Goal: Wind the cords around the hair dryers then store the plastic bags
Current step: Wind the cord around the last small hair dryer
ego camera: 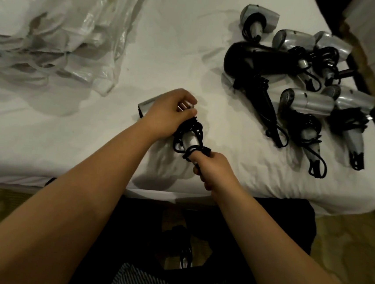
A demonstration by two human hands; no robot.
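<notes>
Winding near the bed's (44, 146) front edge, your right hand (216, 169) curls round the cord (191, 130) at the handle's end while your left hand (168, 112) grips the silver dryer (147, 104). Slacken either grip and the loops could spring loose. Beyond lie finished dryers (302, 84) at right and the plastic bags (62, 31) at far left.

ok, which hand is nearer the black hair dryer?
Right. The right hand sits below-left of the black hair dryer; the left hand lies further left.
</notes>
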